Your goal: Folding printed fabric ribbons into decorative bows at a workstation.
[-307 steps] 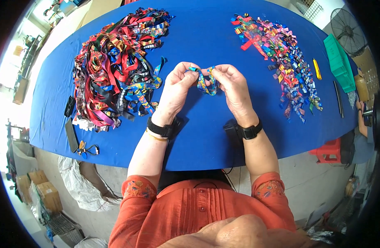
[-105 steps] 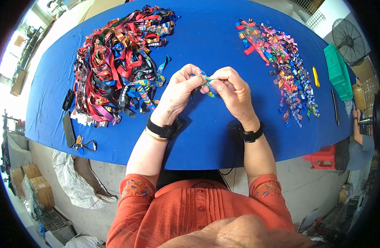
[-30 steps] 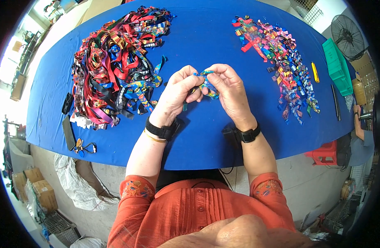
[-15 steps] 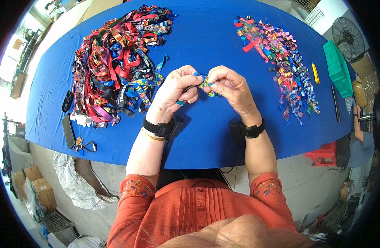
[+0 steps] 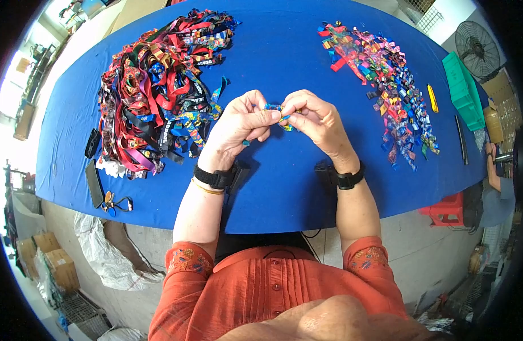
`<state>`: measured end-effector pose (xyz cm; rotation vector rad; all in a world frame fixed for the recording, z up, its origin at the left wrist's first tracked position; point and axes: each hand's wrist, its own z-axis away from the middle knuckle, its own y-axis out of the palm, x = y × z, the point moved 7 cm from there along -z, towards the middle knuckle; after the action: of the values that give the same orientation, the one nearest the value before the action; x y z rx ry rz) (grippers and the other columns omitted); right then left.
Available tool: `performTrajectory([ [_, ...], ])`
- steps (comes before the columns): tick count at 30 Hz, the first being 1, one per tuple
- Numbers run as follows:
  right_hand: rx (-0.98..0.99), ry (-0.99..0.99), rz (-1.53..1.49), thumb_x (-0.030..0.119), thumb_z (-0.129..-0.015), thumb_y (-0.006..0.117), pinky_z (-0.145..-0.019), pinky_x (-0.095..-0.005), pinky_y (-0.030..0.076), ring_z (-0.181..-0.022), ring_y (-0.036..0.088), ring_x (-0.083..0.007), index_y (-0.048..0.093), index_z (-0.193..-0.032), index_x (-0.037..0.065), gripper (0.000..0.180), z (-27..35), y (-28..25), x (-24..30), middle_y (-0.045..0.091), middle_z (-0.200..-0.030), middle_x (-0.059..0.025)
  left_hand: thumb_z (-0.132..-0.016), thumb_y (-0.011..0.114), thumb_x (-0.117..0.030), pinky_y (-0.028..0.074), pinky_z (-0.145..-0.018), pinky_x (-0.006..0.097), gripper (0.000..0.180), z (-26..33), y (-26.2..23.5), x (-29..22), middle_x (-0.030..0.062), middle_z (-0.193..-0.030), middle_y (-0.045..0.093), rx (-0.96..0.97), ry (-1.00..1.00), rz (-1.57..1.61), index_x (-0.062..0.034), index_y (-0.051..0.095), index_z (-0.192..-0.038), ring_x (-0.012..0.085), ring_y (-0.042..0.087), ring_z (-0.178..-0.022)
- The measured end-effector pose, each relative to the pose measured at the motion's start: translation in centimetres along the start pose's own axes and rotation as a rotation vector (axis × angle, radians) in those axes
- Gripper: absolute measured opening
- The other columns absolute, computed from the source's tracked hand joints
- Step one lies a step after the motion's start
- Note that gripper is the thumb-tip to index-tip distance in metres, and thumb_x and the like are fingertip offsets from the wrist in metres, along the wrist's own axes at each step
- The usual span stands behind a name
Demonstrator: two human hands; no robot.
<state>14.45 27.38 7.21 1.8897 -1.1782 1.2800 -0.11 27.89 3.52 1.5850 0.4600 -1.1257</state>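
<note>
Over the middle of the blue-covered table, my left hand [image 5: 243, 120] and my right hand [image 5: 315, 122] meet fingertip to fingertip. Both pinch one short blue-and-yellow patterned ribbon [image 5: 286, 126], which is looped between them; the fingers hide much of it. A bit of blue-green ribbon also shows below my left fingers. To the left of my left hand lies a big heap of printed lanyard ribbons [image 5: 153, 96] in red, black, blue and purple. Away to the right is a long pile of short knotted or folded ribbon pieces [image 5: 389, 85] in many colours.
Beyond the right pile are a yellow cutter [image 5: 432, 99], a dark rod [image 5: 461, 140] and a green bin [image 5: 464, 91]. A dark strip [image 5: 94, 183] and a small corded item [image 5: 117, 203] lie at the left front edge. A co-worker's arm [image 5: 492, 169] shows at far right.
The ribbon between my fingers has shifted, and more of its blue part shows above them. My hands stay in nearly the same place.
</note>
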Motion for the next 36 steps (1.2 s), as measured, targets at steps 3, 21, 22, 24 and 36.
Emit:
performTrajectory([
  [3,-0.024,0.131,-0.101,-0.005,-0.09,0.06,-0.075,-0.0226,0.052,-0.089,0.064,-0.0107,0.062,-0.097,0.001,0.009,0.2,-0.1,-0.9,0.062,-0.098,-0.004,-0.086,0.07,0.0,0.034,-0.043,0.022,0.021,-0.1,0.2,-0.1,0.0031,-0.067,0.06,-0.008,0.014,-0.041,-0.0087,0.052,-0.081,0.0045,0.038,-0.041],
  [21,-0.089,0.349,-0.53,0.009,-0.092,0.064,-0.067,-0.0218,0.045,-0.078,0.057,-0.0075,0.058,-0.104,0.007,0.013,0.7,-0.4,-3.1,0.062,-0.093,-0.0007,-0.079,0.07,0.007,0.048,-0.075,0.024,0.028,0.6,2.2,-1.8,0.0058,-0.092,0.064,-0.021,0.206,-0.36,-0.0077,0.046,-0.077,0.0086,0.058,-0.085],
  [22,-0.101,0.366,-0.547,0.012,-0.094,0.063,-0.066,-0.0219,0.046,-0.077,0.057,-0.0079,0.058,-0.104,0.007,0.012,0.7,-0.3,-3.1,0.062,-0.092,-0.0009,-0.08,0.07,0.005,0.048,-0.076,0.025,0.028,0.7,2.3,-2.1,0.0056,-0.09,0.064,-0.038,0.23,-0.373,-0.0069,0.045,-0.076,0.0086,0.057,-0.084],
  [24,-0.113,0.38,-0.563,0.015,-0.095,0.062,-0.066,-0.0221,0.046,-0.076,0.058,-0.0084,0.059,-0.104,0.007,0.013,0.6,-0.1,-3.0,0.061,-0.091,-0.0011,-0.078,0.07,0.006,0.048,-0.075,0.025,0.028,0.8,2.2,-2.4,0.0062,-0.09,0.064,-0.067,0.287,-0.489,-0.0065,0.045,-0.076,0.009,0.057,-0.084],
  [36,-0.143,0.357,-0.545,0.022,-0.1,0.056,-0.063,-0.0234,0.047,-0.077,0.058,-0.0088,0.056,-0.108,0.006,0.018,0.5,0.1,-2.5,0.061,-0.094,-0.0031,-0.076,0.067,0.004,0.049,-0.069,0.027,0.024,1.7,3.1,-3.6,0.0086,-0.09,0.065,-0.252,0.478,-0.949,-0.0044,0.044,-0.077,0.013,0.059,-0.079],
])
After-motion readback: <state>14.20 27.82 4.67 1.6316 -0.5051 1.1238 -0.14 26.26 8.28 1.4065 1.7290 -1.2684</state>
